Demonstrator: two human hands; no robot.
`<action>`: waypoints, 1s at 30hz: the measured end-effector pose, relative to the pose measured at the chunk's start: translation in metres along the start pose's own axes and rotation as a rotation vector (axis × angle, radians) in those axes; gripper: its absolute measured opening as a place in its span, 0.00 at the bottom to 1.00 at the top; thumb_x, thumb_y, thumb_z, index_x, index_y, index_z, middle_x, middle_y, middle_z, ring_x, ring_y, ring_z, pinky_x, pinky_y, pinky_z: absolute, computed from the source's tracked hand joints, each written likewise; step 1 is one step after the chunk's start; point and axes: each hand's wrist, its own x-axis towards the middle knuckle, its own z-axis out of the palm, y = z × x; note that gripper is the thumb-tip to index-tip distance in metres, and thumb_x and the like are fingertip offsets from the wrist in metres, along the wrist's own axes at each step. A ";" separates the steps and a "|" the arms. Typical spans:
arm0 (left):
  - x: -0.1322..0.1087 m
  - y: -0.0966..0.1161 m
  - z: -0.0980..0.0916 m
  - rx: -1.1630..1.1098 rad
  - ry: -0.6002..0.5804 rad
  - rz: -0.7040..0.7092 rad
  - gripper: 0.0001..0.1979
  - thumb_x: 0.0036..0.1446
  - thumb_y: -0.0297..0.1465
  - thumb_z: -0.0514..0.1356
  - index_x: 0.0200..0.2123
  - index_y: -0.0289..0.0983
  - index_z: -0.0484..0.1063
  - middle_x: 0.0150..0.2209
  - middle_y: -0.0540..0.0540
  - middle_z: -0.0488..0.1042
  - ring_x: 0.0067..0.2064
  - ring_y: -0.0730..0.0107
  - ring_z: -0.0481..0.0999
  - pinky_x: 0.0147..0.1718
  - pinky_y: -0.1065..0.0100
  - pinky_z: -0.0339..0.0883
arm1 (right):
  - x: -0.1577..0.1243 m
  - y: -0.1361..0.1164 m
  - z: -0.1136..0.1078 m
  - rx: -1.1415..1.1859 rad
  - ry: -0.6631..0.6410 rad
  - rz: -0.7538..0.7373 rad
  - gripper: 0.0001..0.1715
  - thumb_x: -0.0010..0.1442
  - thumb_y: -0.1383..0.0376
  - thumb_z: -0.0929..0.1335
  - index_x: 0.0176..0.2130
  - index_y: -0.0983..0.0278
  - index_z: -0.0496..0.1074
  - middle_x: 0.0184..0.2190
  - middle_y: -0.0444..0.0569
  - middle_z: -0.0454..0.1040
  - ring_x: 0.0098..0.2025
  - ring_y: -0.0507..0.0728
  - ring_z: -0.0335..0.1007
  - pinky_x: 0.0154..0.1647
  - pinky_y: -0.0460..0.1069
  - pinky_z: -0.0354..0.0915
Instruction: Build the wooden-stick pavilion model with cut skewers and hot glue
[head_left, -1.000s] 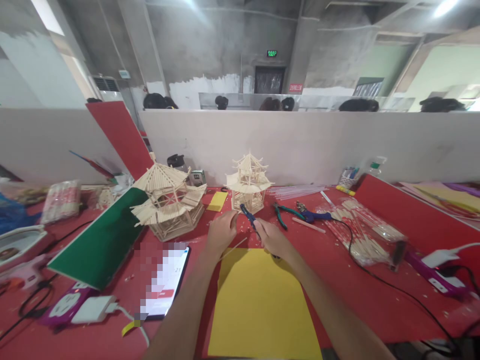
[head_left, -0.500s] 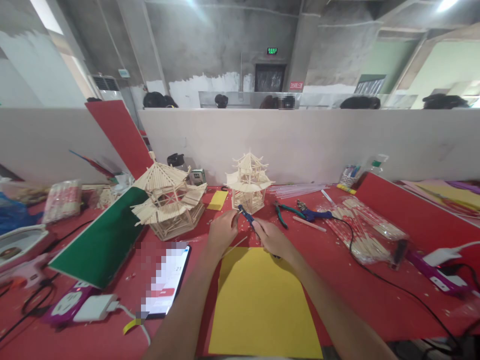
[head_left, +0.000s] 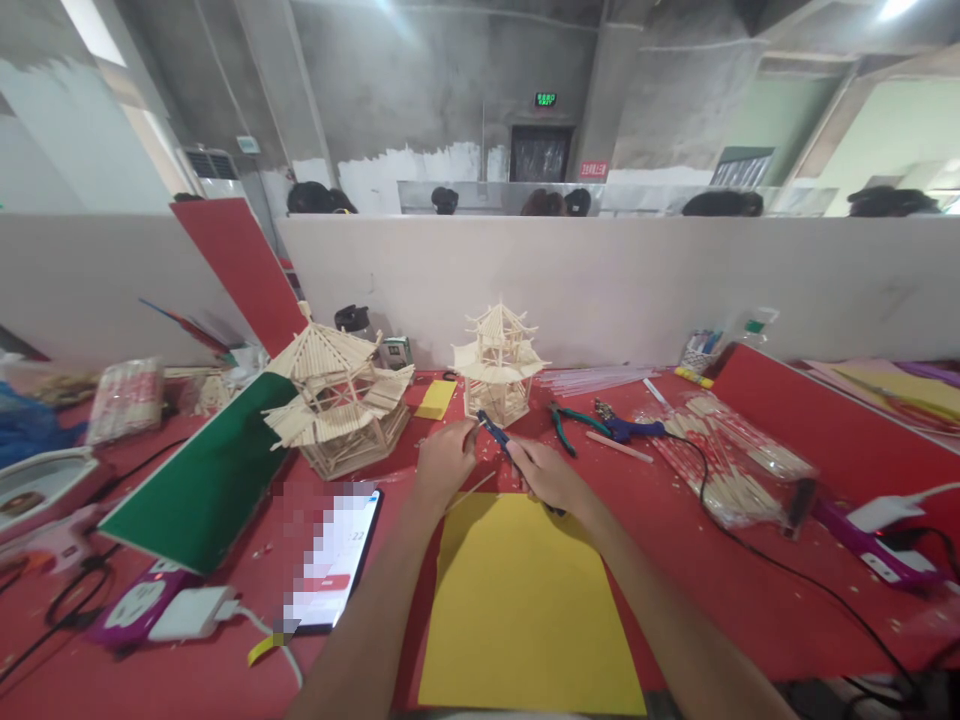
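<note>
My right hand (head_left: 553, 472) is closed around the handles of dark blue pliers (head_left: 495, 432), whose jaws point up and to the left. Close beside the jaws, my left hand (head_left: 448, 460) is pinched on what looks like a short wooden stick, mostly hidden by the fingers. Under that hand a thin wooden stick (head_left: 474, 491) slants over the top edge of a yellow sheet (head_left: 529, 610). Just beyond the pliers stands a small pagoda model of wooden sticks (head_left: 501, 365). A larger stick pavilion model (head_left: 341, 400) stands to the left.
Left are a phone (head_left: 341, 560), a green board (head_left: 202, 480) and a purple power strip (head_left: 142, 605). On the right lie green-handled pliers (head_left: 561, 430), a blue glue gun (head_left: 630, 428) with its cord, and bagged sticks (head_left: 720, 460). A pale partition (head_left: 600, 290) closes off the back.
Both hands and the pliers stay in nearly the same place, with only a slight shift of the right hand. On the phone screen the visible number has gone from 21 to 22.
</note>
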 end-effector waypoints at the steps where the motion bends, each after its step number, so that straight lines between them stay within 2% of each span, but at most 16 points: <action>1: 0.000 0.000 0.000 -0.002 0.003 -0.002 0.13 0.65 0.32 0.49 0.41 0.42 0.75 0.41 0.46 0.79 0.42 0.65 0.77 0.35 0.70 0.60 | 0.000 0.000 0.000 0.007 -0.003 -0.001 0.27 0.70 0.51 0.52 0.35 0.62 0.68 0.19 0.41 0.68 0.21 0.53 0.65 0.25 0.46 0.55; 14: 0.000 0.001 0.000 -0.003 0.006 -0.013 0.13 0.65 0.32 0.50 0.44 0.43 0.74 0.43 0.46 0.80 0.44 0.63 0.77 0.36 0.69 0.61 | 0.001 0.005 0.005 0.112 -0.022 0.049 0.27 0.70 0.49 0.51 0.32 0.61 0.64 0.18 0.39 0.67 0.16 0.51 0.63 0.20 0.45 0.55; 30: -0.001 0.000 0.002 0.014 -0.007 -0.021 0.13 0.65 0.32 0.50 0.42 0.42 0.74 0.42 0.46 0.80 0.43 0.63 0.77 0.35 0.69 0.60 | 0.002 0.003 0.005 0.008 0.018 0.003 0.27 0.70 0.50 0.51 0.27 0.61 0.62 0.17 0.41 0.66 0.19 0.52 0.63 0.22 0.46 0.53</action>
